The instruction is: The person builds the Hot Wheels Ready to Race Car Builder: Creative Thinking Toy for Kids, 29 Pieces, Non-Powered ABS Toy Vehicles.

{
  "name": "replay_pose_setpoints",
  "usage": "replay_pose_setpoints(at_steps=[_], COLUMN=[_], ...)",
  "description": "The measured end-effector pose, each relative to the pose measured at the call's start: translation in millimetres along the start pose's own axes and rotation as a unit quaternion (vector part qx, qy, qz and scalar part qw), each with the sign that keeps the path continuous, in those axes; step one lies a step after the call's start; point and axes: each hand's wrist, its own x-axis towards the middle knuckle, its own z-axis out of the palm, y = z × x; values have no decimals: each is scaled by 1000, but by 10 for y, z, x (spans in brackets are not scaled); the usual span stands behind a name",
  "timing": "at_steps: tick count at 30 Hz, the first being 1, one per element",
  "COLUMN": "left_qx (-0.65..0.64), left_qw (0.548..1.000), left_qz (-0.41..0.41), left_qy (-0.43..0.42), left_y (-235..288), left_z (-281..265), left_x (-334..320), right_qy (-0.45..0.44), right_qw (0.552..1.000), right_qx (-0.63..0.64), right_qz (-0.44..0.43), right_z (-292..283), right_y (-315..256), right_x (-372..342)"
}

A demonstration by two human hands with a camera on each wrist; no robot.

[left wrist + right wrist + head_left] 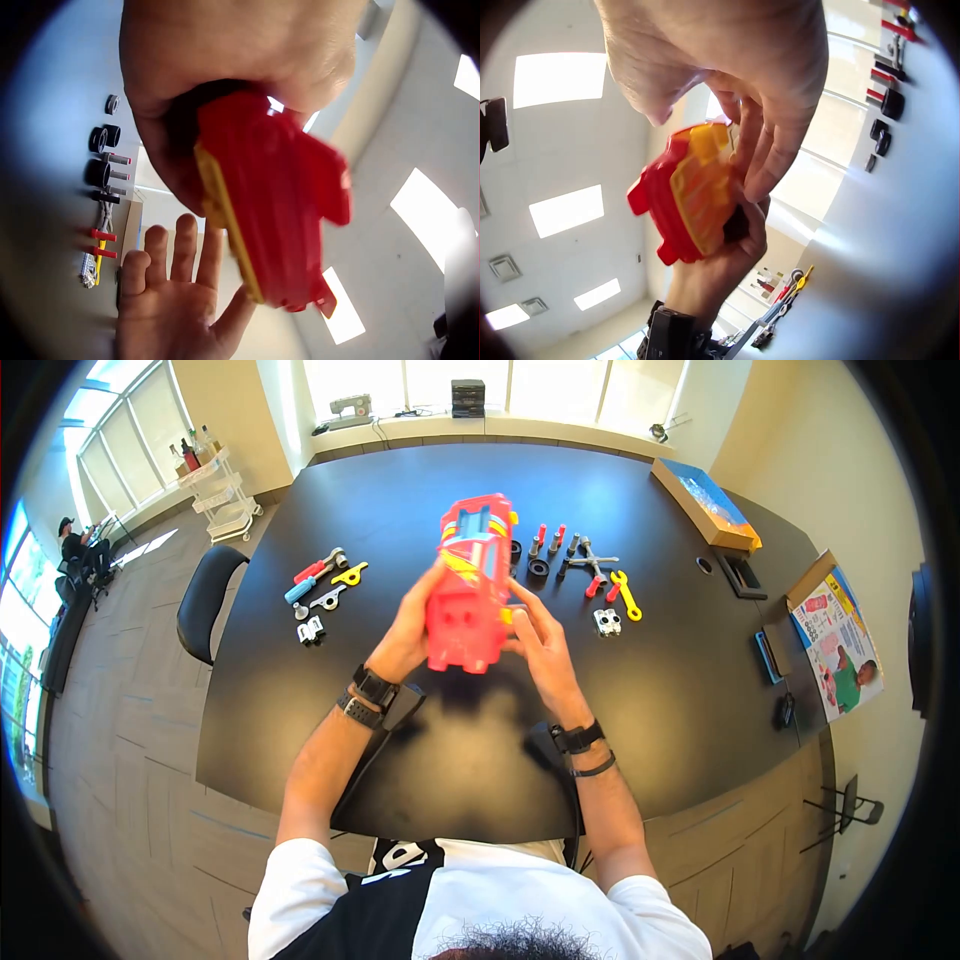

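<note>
A red toy vehicle body (468, 585) with yellow and blue parts is held up above the dark table (460, 760). The left hand (405, 630) grips it from its left side; in the left wrist view that hand (240, 52) wraps around one end of the red body (270, 187). The right hand (545, 650) is at its right side, and in the left wrist view its fingers are extended, apart from the body. In the right wrist view the right hand (735, 82) has bent fingers beside the yellow side of the body (686, 195); contact is unclear.
Toy tools (318, 575) and a white part (311, 630) lie at left. Black wheels (538, 568), red-ended bolts, a grey cross wrench (592, 560), a yellow wrench (628, 598) and another white part (607, 622) lie at right. Boxes (706, 505) stand along the right edge.
</note>
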Motion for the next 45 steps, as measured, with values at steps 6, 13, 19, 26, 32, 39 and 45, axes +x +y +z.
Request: replay_pose_setpoints(at_steps=[6, 13, 19, 26, 32, 39, 45], left_qx=[-159, -208, -216, -222, -230, -217, -242], left_qw=[986, 977, 971, 970, 968, 970, 966], left_qz=[-12, -6, -28, -24, -27, -20, 8], left_qy=[51, 52, 97, 91, 93, 112, 92], left_y=[19, -33, -91, -103, -118, -133, -170], left_z=[-310, -486, -651, -738, -757, -651, -586], left_x=[1, 44, 118, 71, 40, -181, -211], right_qy=[58, 67, 55, 41, 78, -43, -92], right_qw=[976, 845, 724, 689, 719, 936, 968], right_qx=[-209, -530, -687, -720, -691, -346, -232], right_qz=[-3, -41, -21, 71, 12, -41, -31], right_z=[-468, -970, -1157, -1033, -909, -118, 494], right_y=[-74, 309, 842, 877, 689, -30, -290], right_x=[488, 1051, 1339, 1433, 1309, 770, 333])
